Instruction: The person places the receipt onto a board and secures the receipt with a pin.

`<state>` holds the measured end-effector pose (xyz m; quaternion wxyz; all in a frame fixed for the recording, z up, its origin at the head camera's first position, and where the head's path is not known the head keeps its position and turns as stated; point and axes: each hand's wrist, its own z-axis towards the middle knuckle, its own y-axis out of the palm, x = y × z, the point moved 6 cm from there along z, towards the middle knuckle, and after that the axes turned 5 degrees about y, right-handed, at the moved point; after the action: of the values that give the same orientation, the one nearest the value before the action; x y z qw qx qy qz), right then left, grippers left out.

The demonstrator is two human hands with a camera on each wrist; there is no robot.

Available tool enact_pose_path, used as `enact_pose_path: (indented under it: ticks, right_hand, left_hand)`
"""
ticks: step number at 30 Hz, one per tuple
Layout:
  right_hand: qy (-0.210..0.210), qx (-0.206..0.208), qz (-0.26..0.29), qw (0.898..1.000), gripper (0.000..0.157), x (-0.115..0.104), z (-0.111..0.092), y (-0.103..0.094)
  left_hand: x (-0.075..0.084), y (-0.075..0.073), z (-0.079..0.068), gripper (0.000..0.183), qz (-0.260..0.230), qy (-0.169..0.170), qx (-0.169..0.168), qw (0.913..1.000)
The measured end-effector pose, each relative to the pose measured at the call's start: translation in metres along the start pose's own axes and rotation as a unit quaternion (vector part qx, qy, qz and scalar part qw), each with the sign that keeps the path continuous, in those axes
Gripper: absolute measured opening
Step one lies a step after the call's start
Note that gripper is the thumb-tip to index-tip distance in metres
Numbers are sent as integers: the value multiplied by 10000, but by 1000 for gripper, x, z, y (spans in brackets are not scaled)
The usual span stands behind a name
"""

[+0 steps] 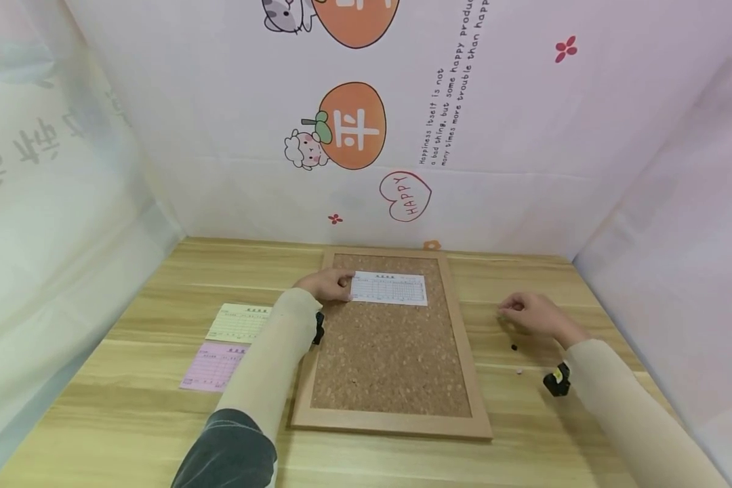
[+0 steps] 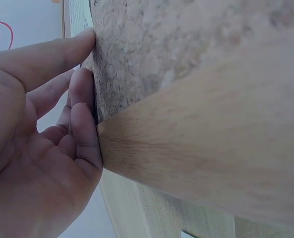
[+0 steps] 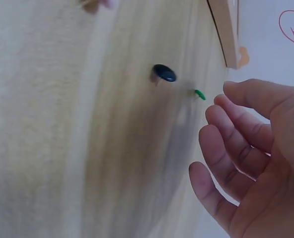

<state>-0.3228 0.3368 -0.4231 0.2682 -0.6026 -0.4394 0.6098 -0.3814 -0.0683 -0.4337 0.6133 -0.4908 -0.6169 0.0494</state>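
A white printed form slip [image 1: 388, 289] lies across the upper part of a framed corkboard [image 1: 396, 352]. My left hand [image 1: 326, 283] presses at the slip's left edge, its fingertips against the cork and the wooden frame [image 2: 196, 144] in the left wrist view. Off the board's right side, my right hand [image 1: 533, 314] hovers low over the tabletop with loosely bent fingers and nothing held. Close to its fingertips is a green thumbtack [image 3: 200, 94]. A black thumbtack [image 3: 165, 73] lies nearer me, point down against the wood.
On the table left of the board are a yellow form slip [image 1: 238, 322] and a pink one [image 1: 210, 366], both partly covered by my left sleeve. A small pale pink tack [image 1: 519, 371] lies near the black one. Printed cloth walls [image 1: 494, 203] enclose the table.
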Motion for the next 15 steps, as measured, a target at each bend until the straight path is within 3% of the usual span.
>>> enact_pose_path:
  ticks: [10, 15]
  right_hand:
    - [301, -95, 464, 9984, 35, 10, -6, 10]
    - [333, -15, 385, 9987, 37, 12, -7, 10]
  left_hand:
    - [1, 0, -2, 67, 105, -25, 32, 9999]
    - [1, 0, -2, 67, -32, -6, -2, 10000]
